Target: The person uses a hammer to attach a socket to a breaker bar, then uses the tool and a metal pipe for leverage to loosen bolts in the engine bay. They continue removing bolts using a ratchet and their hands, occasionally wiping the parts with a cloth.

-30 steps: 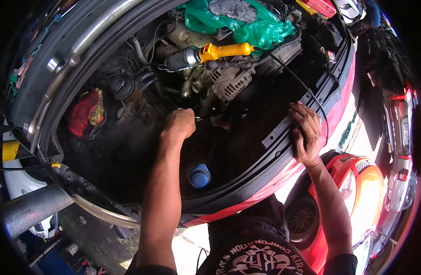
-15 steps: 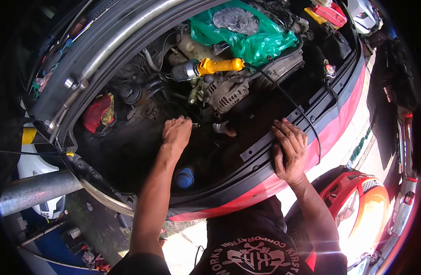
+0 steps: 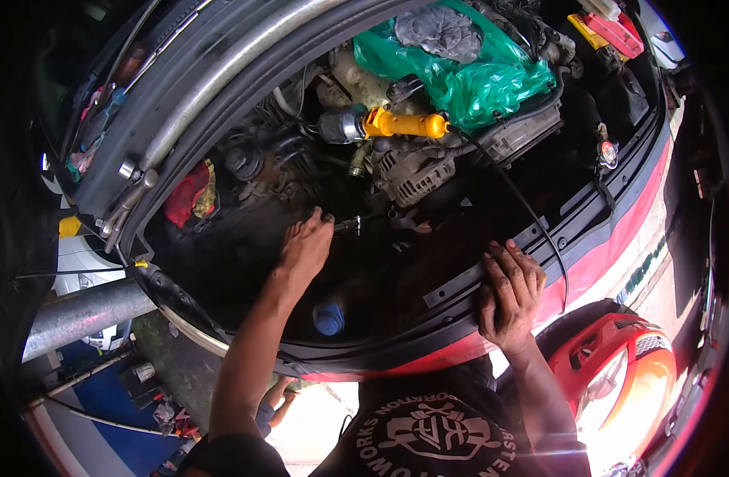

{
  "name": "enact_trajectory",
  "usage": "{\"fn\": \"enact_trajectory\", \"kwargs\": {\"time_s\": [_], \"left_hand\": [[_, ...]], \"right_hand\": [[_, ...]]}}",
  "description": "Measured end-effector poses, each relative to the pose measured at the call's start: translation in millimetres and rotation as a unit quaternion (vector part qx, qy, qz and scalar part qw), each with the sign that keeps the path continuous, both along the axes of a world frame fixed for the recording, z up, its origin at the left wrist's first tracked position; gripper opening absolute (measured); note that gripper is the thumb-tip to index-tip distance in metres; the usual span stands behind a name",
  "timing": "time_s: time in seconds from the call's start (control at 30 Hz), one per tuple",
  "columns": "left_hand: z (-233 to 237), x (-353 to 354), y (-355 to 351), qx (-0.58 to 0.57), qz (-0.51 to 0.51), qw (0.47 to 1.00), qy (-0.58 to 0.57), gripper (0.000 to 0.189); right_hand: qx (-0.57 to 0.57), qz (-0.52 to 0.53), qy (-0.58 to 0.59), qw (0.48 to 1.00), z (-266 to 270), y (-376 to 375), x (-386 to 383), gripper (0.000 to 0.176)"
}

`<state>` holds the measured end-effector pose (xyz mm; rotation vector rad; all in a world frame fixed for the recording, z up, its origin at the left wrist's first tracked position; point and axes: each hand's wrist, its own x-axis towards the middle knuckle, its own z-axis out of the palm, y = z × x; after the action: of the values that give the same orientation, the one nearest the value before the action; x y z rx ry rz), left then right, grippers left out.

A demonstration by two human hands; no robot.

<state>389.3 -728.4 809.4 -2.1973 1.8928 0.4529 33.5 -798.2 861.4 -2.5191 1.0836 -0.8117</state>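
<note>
My left hand point(image 3: 307, 242) is closed around the handle of a ratchet wrench point(image 3: 348, 226), deep in the car's engine bay. The silver head of the wrench points right, toward a brownish shape point(image 3: 416, 227) in shadow that I cannot make out. My right hand point(image 3: 514, 298) lies with fingers extended over the black front panel point(image 3: 467, 288), holding nothing. Above the wrench sits the alternator point(image 3: 418, 179). A yellow-handled work light or power tool point(image 3: 404, 124) rests across the engine, its black cord point(image 3: 507, 176) running over the front edge. Nearer me is a blue cap point(image 3: 328, 319).
A green plastic bag point(image 3: 491, 91) with a grey cloth point(image 3: 440, 33) covers part of the engine. A red cloth point(image 3: 188, 195) lies at left. A metal pole point(image 3: 86, 316) stands beside the car. Below, another person's arm point(image 3: 278, 397) shows near the floor.
The view has shifted, so the engine bay appears further right. The wrench head now shows more clearly beside my left hand. A pale cylinder near it no longer shows. Another person's arm shows more below.
</note>
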Motion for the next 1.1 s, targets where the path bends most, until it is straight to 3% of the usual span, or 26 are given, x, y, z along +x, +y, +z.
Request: {"fn": "enact_trajectory", "kwargs": {"time_s": [0.07,0.13,0.27,0.4,0.53,0.67,0.77,0.9,1.0,1.1], "left_hand": [[-7.3,6.7,13.3,-0.097,-0.065,0.993,0.016,0.027],[1.1,2.1,3.4,-0.001,0.052,0.994,0.098,0.029],[21.2,3.2,-18.3,0.189,0.249,0.926,0.21,0.032],[11.5,5.3,14.1,-0.022,0.143,0.967,0.21,0.033],[-6.2,7.3,42.3,-0.164,-0.069,0.984,-0.006,0.026],[6.0,5.2,25.4,-0.065,0.132,0.973,0.178,0.03],[-0.4,3.7,22.7,-0.048,0.242,0.951,0.188,0.031],[7.0,-2.0,37.6,-0.153,0.147,0.951,0.223,0.031],[-13.5,7.0,51.4,-0.226,-0.017,0.971,0.069,0.035],[1.3,-1.9,45.5,-0.155,0.059,0.982,0.093,0.034]], "right_hand": [[0.001,-0.002,0.009,1.0,-0.3,-0.2,0.6,0.046],[-0.002,-0.007,0.014,1.0,-2.1,-0.9,1.5,0.045],[-0.009,-0.015,0.021,1.0,-3.9,2.6,5.5,0.043],[-0.018,-0.019,0.026,0.999,-1.3,4.0,11.3,0.042],[-0.027,-0.021,0.028,0.999,-1.3,5.2,12.2,0.041],[-0.025,-0.022,0.03,0.999,0.4,6.0,11.6,0.042],[-0.023,-0.015,0.024,0.999,0.8,5.3,10.4,0.042],[-0.015,-0.014,0.016,1.0,1.5,6.2,9.0,0.042],[-0.013,-0.012,0.01,1.0,2.0,5.9,8.6,0.043],[-0.012,-0.013,0.006,1.0,1.1,5.6,6.0,0.043]]}}
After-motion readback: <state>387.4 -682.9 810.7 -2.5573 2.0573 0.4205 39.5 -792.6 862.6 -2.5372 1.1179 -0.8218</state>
